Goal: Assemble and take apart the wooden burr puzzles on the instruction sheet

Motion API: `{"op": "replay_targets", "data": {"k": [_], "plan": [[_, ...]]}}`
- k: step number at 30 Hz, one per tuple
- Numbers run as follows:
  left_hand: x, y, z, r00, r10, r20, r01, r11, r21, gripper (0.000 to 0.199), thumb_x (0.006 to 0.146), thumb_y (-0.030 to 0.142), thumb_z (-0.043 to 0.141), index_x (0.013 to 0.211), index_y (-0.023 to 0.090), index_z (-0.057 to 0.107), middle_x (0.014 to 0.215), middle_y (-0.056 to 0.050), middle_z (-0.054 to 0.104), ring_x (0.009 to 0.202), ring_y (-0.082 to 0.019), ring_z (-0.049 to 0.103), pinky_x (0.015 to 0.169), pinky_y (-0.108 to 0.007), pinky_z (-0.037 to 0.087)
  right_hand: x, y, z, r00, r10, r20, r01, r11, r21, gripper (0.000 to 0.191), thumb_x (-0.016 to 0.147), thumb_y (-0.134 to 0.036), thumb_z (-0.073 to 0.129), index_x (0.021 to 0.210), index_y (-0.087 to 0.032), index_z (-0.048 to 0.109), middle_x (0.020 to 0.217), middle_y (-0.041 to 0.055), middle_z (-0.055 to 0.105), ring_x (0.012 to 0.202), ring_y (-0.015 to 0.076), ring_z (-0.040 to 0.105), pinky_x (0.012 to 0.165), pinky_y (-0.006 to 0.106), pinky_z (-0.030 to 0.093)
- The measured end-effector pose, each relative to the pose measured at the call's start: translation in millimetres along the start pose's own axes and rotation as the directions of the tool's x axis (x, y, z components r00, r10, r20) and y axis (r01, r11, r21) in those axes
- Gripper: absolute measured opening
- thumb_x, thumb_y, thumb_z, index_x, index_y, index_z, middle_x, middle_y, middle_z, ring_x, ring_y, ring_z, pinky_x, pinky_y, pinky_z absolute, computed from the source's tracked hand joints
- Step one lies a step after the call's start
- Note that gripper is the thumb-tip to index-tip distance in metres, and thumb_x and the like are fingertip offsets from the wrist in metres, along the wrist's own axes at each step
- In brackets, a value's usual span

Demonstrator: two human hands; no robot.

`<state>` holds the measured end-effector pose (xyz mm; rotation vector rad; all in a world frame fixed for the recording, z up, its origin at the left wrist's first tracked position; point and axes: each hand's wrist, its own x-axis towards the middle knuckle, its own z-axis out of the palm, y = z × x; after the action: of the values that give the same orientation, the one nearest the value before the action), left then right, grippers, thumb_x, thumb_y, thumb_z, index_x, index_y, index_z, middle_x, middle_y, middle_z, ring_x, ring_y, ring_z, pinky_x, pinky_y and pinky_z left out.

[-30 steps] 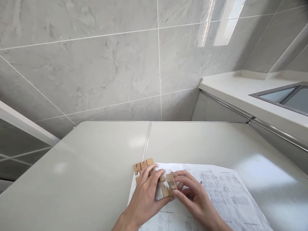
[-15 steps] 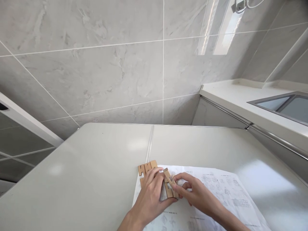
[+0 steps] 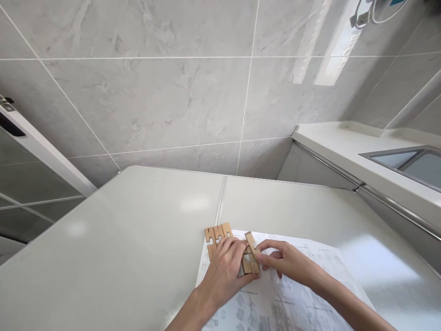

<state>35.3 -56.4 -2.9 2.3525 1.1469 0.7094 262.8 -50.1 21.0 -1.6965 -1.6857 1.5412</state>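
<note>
A glossy, off-white table (image 3: 155, 239) with rounded far corners fills most of the lower half of the frame. It is divided into two panels by one narrow seam, seen just above centre. Behind it, the upper frame is taken up by a wall of large grey marbled tiles (image 3: 165, 105) with pale joints; two bright strips (image 3: 336, 59) of light are reflected at upper right, near one looped white cable (image 3: 386, 20). At the left edge, one white-framed door with dark panes (image 3: 37, 179) is seen. At right, one white counter (image 3: 330, 142) is set with one grey-framed glassy panel (image 3: 413, 165).

At lower centre, one large white printed paper sheet (image 3: 285, 308) is spread on the table, covered with small grey drawings and text. Light-brown, notched wooden blocks (image 3: 218, 228) are placed at its upper left corner: three upper ends are seen in a row, two dark-marked, and two lower ends are seen below. The rest are covered by the left hand (image 3: 223, 264), so the full number cannot be told. Its fingers are laid across the blocks, thumb at their lower edge; whether any is gripped cannot be told. One narrow tan wooden block (image 3: 251, 240), tilted, is pinched between thumb and fingertips of the right hand (image 3: 285, 259), just beside the left.
</note>
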Motion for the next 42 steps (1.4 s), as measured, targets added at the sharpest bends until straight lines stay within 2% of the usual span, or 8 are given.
{"op": "replay_targets", "data": {"k": [5, 12, 21, 25, 31, 35, 39, 42], "plan": [[-3, -4, 2.9, 1.000, 0.012, -0.027, -0.011, 1.000, 0.028, 0.068, 0.078, 0.033, 0.098, 0.131, 0.028, 0.055, 0.120, -0.005, 0.070, 0.114, -0.032, 0.066, 0.096, -0.048, 0.057, -8, 4, 0, 0.974, -0.086, -0.211, 0.042, 0.978, -0.205, 0.034, 0.095, -0.059, 0.063, 0.090, -0.025, 0.070, 0.099, 0.0053, 0.078, 0.085, 0.0256, 0.074, 0.063, 0.031, 0.050], [-5, -4, 5.2, 0.998, 0.043, -0.035, -0.041, 0.998, 0.048, 0.071, 0.079, 0.036, 0.095, 0.136, 0.028, 0.054, 0.120, -0.006, 0.071, 0.114, -0.033, 0.065, 0.097, -0.048, 0.057, -20, 14, 22, 0.923, -0.194, -0.333, -0.011, 0.851, -0.526, 0.031, 0.101, -0.041, 0.050, 0.075, -0.024, 0.051, 0.091, 0.0027, 0.068, 0.069, 0.0198, 0.068, 0.063, 0.034, 0.043], [-6, 2, 3.5, 0.997, 0.083, 0.003, -0.083, 0.996, 0.040, 0.063, 0.088, 0.048, 0.087, 0.139, 0.026, 0.056, 0.119, -0.006, 0.074, 0.113, -0.031, 0.066, 0.098, -0.048, 0.056, -28, 23, 39, 0.913, -0.240, -0.329, -0.010, 0.794, -0.607, 0.031, 0.104, -0.044, 0.049, 0.080, -0.025, 0.046, 0.092, 0.0011, 0.062, 0.064, 0.0182, 0.061, 0.056, 0.031, 0.032], [-4, 2, 3.0, 0.998, 0.052, 0.039, -0.054, 0.998, 0.040, 0.063, 0.086, 0.044, 0.089, 0.137, 0.026, 0.056, 0.120, -0.007, 0.072, 0.115, -0.032, 0.065, 0.097, -0.049, 0.056, -31, 31, 41, 0.896, -0.295, -0.332, 0.030, 0.787, -0.616, 0.024, 0.103, -0.040, 0.054, 0.085, -0.025, 0.049, 0.091, 0.0006, 0.063, 0.063, 0.0183, 0.061, 0.053, 0.029, 0.030], [0, 4, 3.2, 0.997, 0.048, 0.056, -0.050, 0.998, 0.039, 0.064, 0.087, 0.034, 0.089, 0.139, 0.027, 0.052, 0.123, -0.006, 0.072, 0.116, -0.032, 0.065, 0.099, -0.048, 0.056, -33, 38, 39, 0.856, -0.409, -0.316, 0.172, 0.801, -0.573, 0.003, 0.099, -0.029, 0.058, 0.099, -0.026, 0.057, 0.097, 0.0012, 0.068, 0.062, 0.0179, 0.064, 0.052, 0.029, 0.035], [3, 4, 3.2, 0.997, 0.032, 0.067, -0.035, 0.998, 0.048, 0.066, 0.086, 0.036, 0.090, 0.141, 0.030, 0.053, 0.123, -0.006, 0.073, 0.115, -0.033, 0.066, 0.098, -0.048, 0.056, -33, 45, 38, 0.828, -0.488, -0.277, 0.251, 0.763, -0.595, 0.017, 0.100, -0.024, 0.056, 0.116, -0.027, 0.059, 0.112, 0.0052, 0.070, 0.066, 0.0192, 0.069, 0.052, 0.029, 0.041], [6, 7, 2.1, 0.997, 0.003, 0.072, -0.007, 0.999, 0.050, 0.066, 0.084, 0.036, 0.092, 0.139, 0.031, 0.055, 0.123, -0.005, 0.073, 0.115, -0.032, 0.066, 0.096, -0.046, 0.057, -33, 47, 35, 0.807, -0.562, -0.181, 0.341, 0.694, -0.634, 0.023, 0.102, -0.017, 0.052, 0.122, -0.027, 0.060, 0.115, 0.0088, 0.071, 0.067, 0.0208, 0.071, 0.051, 0.031, 0.048], [8, 11, 1.9, 0.996, -0.010, 0.092, 0.006, 0.999, 0.052, 0.067, 0.082, 0.034, 0.093, 0.138, 0.032, 0.057, 0.119, -0.005, 0.072, 0.110, -0.030, 0.066, 0.092, -0.044, 0.058, -35, 46, 30, 0.784, -0.606, -0.135, 0.413, 0.671, -0.616, 0.028, 0.101, -0.011, 0.049, 0.122, -0.025, 0.061, 0.117, 0.0109, 0.073, 0.081, 0.0253, 0.075, 0.055, 0.033, 0.056]]}}
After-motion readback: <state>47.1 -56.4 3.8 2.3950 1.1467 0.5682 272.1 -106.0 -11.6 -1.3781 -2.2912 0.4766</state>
